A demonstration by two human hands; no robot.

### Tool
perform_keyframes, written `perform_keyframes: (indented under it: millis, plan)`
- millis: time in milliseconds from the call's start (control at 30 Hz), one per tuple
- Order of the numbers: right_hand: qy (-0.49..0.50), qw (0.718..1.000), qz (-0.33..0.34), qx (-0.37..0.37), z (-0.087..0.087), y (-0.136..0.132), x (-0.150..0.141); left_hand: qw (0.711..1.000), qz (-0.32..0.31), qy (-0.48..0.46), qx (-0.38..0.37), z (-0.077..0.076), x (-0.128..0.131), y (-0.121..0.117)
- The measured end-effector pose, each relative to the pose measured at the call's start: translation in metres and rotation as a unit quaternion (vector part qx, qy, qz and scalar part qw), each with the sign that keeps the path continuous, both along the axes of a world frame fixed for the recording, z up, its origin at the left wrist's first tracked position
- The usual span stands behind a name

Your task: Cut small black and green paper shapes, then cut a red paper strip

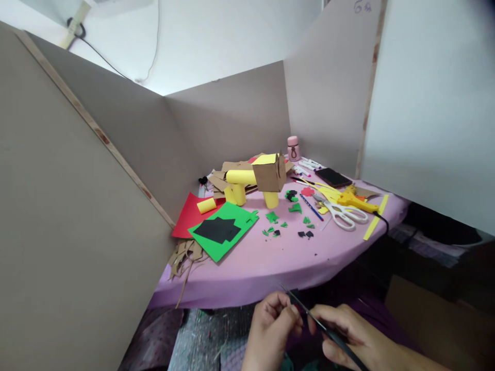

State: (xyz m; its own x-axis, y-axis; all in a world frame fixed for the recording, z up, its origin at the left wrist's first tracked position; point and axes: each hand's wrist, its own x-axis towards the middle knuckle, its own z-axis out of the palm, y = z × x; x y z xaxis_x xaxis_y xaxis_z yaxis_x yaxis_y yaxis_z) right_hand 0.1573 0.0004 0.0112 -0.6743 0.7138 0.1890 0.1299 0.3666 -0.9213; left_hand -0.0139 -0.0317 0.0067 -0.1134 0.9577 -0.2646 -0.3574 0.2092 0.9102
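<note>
Below the table's front edge, my left hand (pixel 273 324) pinches a small black piece of paper (pixel 295 294), mostly hidden by my fingers. A bit of red shows at the fingertips. My right hand (pixel 350 330) is wrapped around black-handled scissors (pixel 340 342), seen nearly edge-on, their thin blades pointing up and left beside the black piece. Further off stands a figure of yellow paper tubes (pixel 242 177) with a brown cardboard box (pixel 266 178) at its right end.
On the pink-covered table (pixel 286 263) lie a green sheet (pixel 220 252), a red sheet (pixel 185 219), cardboard strips (pixel 185 257), several paper scraps, white scissors (pixel 342 219), a yellow glue gun (pixel 356 200) and a phone (pixel 332 178). A pink bottle (pixel 293 149) stands behind. Grey panels surround the table.
</note>
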Motion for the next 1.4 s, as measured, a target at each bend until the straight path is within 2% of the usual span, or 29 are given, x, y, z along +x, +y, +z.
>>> perform_keyframes:
  millis: [133, 300, 400, 500, 667, 867, 1033, 1233, 1400]
  plan:
    - [0.0, 1.0, 0.011, -0.004, -0.004, 0.0, -0.001, 0.999, 0.023, -0.043, -0.008, 0.002, 0.003, -0.003]
    - [0.029, 1.0, 0.002, -0.008, -0.013, -0.001, -0.006, 0.986, 0.112, -0.126, 0.0, -0.001, 0.02, -0.002]
    - [0.028, 0.999, 0.007, -0.013, -0.015, -0.001, -0.008, 0.979, 0.139, -0.152, 0.006, -0.003, 0.028, -0.001]
    - [0.011, 1.0, 0.019, -0.021, -0.014, -0.001, -0.007, 0.983, 0.143, -0.112, 0.013, -0.005, 0.026, 0.0]
    - [-0.023, 0.999, 0.029, -0.022, -0.008, 0.0, -0.001, 0.993, 0.113, 0.019, 0.039, -0.007, 0.015, -0.003]
    - [-0.056, 0.998, 0.017, -0.022, -0.007, 0.005, 0.006, 0.994, 0.073, 0.076, 0.021, -0.002, 0.007, -0.002]
    - [-0.044, 0.998, 0.027, -0.032, -0.011, 0.008, 0.009, 0.997, 0.057, 0.042, 0.011, -0.001, 0.006, -0.002]
    - [0.033, 0.996, 0.038, -0.078, -0.019, 0.003, 0.001, 0.99, 0.125, -0.068, 0.012, -0.003, 0.02, -0.001]
    - [0.041, 0.994, 0.045, -0.086, -0.027, 0.002, -0.004, 0.987, 0.137, -0.069, 0.045, -0.009, 0.024, 0.002]
